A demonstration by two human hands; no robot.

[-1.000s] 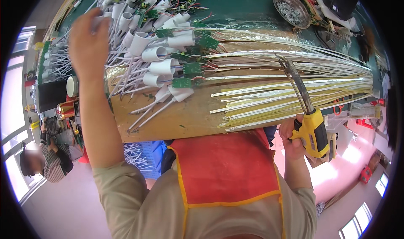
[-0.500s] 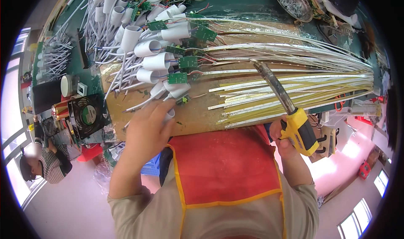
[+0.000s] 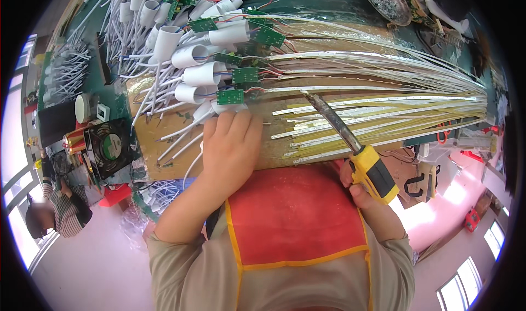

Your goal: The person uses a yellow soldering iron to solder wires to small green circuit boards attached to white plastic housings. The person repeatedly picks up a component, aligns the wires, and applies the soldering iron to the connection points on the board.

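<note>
My left hand is palm down at the near side of the board, its fingers together and curled. Whatever lies under them is hidden; a white cable comes out beside the wrist. Just beyond the fingertips lie white plastic tube housings with cables, and green circuit boards wired to them. My right hand grips a yellow and black soldering iron. Its dark metal shaft slants up to the left, with the tip over the LED strips, white and yellow, fanned across the board.
The brown work board lies on a green table. At left are a black fan and a pile of white cables. A metal dish of scraps stands at the far right. Another person is at far left.
My left hand has moved right, and its fingers now cover the spot where a small circuit board lay. The soldering iron has shifted left, bringing its tip lower and further left.
</note>
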